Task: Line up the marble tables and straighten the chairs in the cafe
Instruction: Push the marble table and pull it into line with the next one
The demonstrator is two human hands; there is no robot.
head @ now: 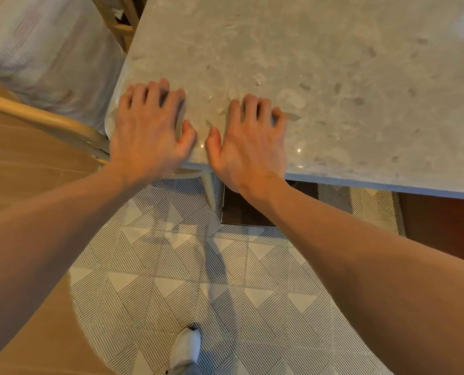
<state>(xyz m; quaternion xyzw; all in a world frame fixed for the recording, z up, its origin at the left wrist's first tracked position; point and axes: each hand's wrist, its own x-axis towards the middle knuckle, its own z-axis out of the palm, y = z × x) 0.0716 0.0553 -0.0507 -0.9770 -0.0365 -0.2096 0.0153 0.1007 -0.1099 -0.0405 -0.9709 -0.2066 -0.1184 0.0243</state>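
Looking down from the head camera, both hands were seen laid on the marble table (320, 63) at its near left corner, just inside the near edge. The left hand (149, 131) was placed closest to that rounded corner, palm down, fingers spread and slightly arched, nothing gripped. The right hand (249, 139) was set just beside it along the same edge, fingers likewise parted and bent at the knuckles, fingertips (252, 104) pressed on the stone, the wrist hanging past the edge. The thumbs were held near each other but apart. Such a placement was judged to suit pushing or sliding the slab: flat palms near a corner give leverage for swinging the top into line, and no lifting grip is needed on a heavy, smooth surface.

A wooden chair (52, 123) was seen just beyond the table's left edge, its curved rail close to the corner, a pale cushion (44, 50) lying behind it. Whether rail and tabletop were touching could not be told. Patterned floor tiles (211, 280) and one shoe (186, 350) were shown below the near edge, the stance judged to be squared for a shove. The chair was judged not yet straightened.
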